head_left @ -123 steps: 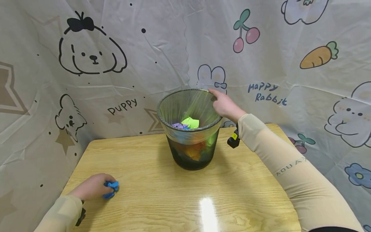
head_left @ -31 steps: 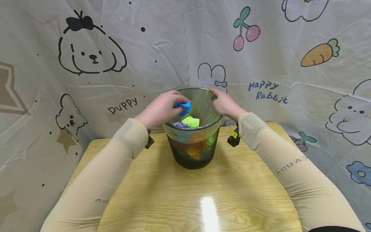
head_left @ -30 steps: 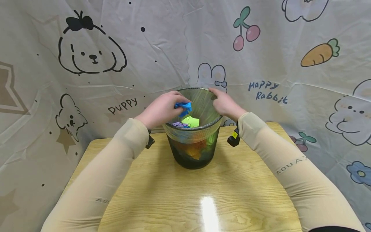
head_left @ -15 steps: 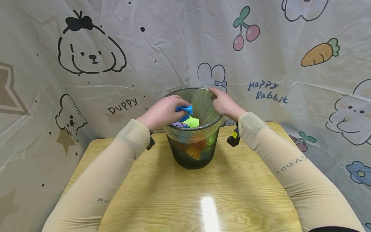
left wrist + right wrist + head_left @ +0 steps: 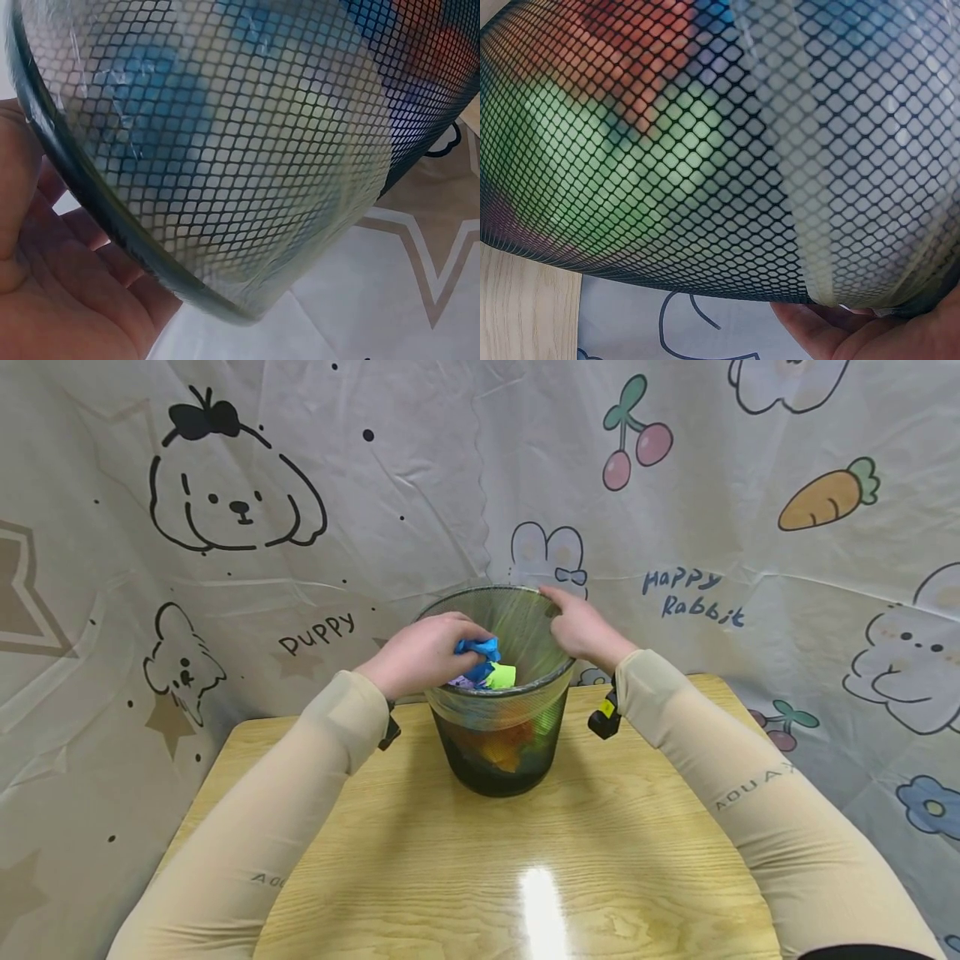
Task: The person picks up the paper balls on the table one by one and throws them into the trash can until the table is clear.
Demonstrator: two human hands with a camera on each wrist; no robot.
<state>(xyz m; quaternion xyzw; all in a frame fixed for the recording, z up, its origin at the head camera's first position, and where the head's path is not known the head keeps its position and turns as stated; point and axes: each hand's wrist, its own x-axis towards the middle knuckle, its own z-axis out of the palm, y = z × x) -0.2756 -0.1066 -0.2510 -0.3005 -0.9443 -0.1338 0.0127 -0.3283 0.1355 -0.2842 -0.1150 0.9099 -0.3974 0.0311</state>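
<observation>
My left hand reaches over the near-left rim of a black mesh wastebasket and pinches a crumpled piece of blue paper inside the mouth. Just under that paper lie a lime-green crumpled paper and a purple one, partly hidden by the hand. My right hand grips the right side of the rim, index finger along its top. In the left wrist view, my left palm and fingers show behind the rim. Fingers of my right hand curl at the rim in the right wrist view.
A clear plastic liner is folded over the basket's rim. Orange and green papers show through the mesh. The basket stands upright towards the back of a wooden table, close to a printed cloth backdrop.
My left hand has carried the blue paper from the table's left side to the basket, and over the last second lowered it slightly into the mouth. The right hand has stayed on the rim.
</observation>
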